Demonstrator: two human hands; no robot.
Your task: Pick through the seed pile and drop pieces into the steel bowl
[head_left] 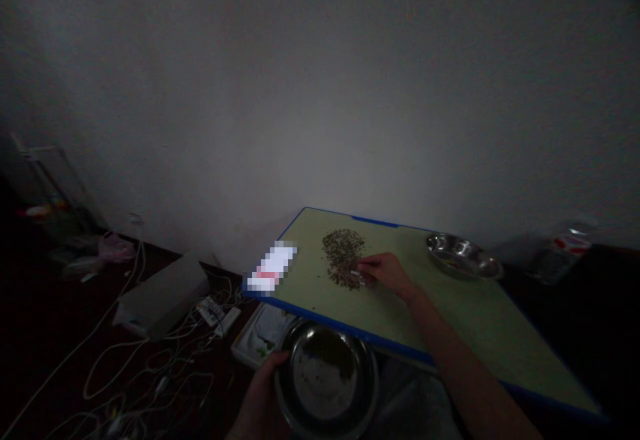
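A round metal bowl (327, 377) with a few dark bits inside is tilted towards me below the table's front edge. My left hand (264, 387) grips its left rim, thumb on top, the other fingers hidden. On the pale green tabletop (390, 307) with its blue edging lies a loose pile of small dark grains or seeds (344, 245). My right hand (383, 270) is at the pile's right side, fingers pinched together. Something small and whitish (356, 273) shows at the fingertips, too dim to name.
Another metal bowl (463, 257) stands at the table's back right. A bright phone-like screen (273, 268), blurred out, lies at the left edge. Below are a white tray (245, 347), a long box (163, 293) and tangled cables (165, 373). A plastic bottle (560, 253) is at right.
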